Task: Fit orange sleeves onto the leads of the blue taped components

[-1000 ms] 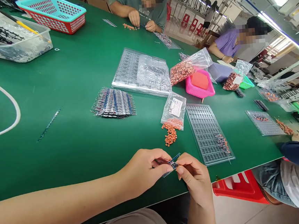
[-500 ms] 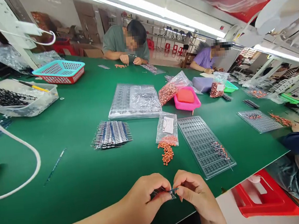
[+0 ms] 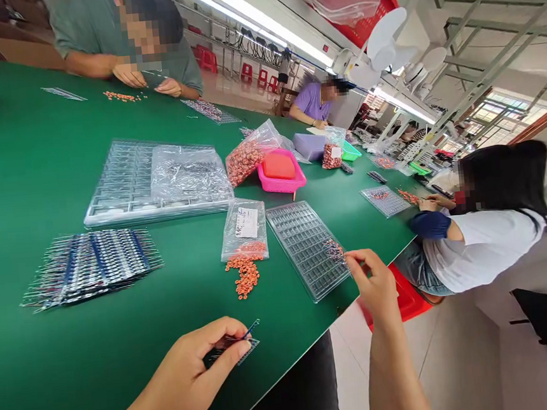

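Observation:
My left hand (image 3: 220, 356) is closed in a pinch around a strip of taped wire-leaded components (image 3: 248, 349), its blue edge sticking out past the fingertips. My right hand (image 3: 373, 282) reaches over the near right edge of a clear ribbed plastic tray (image 3: 301, 253), thumb and forefinger pinched together. Whatever lies between them is too small to make out. Beside its fingertips, a small heap of wire parts with orange rings (image 3: 333, 249) lies on the tray. Loose orange rings (image 3: 246, 277) spill from a labelled clear bag (image 3: 245, 233) left of the tray.
A stack of taped component strips (image 3: 97, 265) lies on the green table (image 3: 177, 309) at left. Behind are stacked clear trays (image 3: 122, 180), a bag of reddish rings (image 3: 250, 153) and a pink basket (image 3: 281, 182). A co-worker in white (image 3: 482, 238) sits at right; others sit across.
My right hand has left the strip and moved right to the tray's heap. The left hand still grips the strip, now lower left in view. The whole view has turned rightward.

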Tool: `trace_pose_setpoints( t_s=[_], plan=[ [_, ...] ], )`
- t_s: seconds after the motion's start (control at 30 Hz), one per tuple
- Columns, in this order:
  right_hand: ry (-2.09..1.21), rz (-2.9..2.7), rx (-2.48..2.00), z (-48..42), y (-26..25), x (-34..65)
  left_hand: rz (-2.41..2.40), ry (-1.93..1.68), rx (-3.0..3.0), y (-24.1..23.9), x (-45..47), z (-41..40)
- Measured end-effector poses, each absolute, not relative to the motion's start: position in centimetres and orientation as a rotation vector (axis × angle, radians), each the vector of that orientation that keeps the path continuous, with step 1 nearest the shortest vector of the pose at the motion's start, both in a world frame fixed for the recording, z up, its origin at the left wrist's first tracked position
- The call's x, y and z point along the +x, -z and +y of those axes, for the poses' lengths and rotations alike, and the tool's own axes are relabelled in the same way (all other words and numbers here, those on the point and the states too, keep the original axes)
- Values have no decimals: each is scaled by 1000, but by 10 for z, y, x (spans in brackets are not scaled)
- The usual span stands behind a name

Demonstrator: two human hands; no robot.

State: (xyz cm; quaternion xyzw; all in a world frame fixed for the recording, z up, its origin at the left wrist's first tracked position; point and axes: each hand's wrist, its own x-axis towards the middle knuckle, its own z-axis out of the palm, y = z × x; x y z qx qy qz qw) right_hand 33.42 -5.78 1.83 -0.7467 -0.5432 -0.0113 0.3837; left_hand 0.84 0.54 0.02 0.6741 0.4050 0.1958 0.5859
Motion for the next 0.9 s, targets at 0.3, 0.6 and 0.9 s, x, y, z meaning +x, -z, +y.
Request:
trace_pose_setpoints(
  t_s=[0.3,0.6,0.9],
  plan=[
    [74,-1520,-2012,-20,2,401,915,-460,1333,11,5,17],
    [-208,-1903,-1678,-41,11,270,869,-452,1272,-1,8,17],
    [-166,-2021,-1700,-7,22,210,876,-518,1181,-7,6,18]
  ],
)
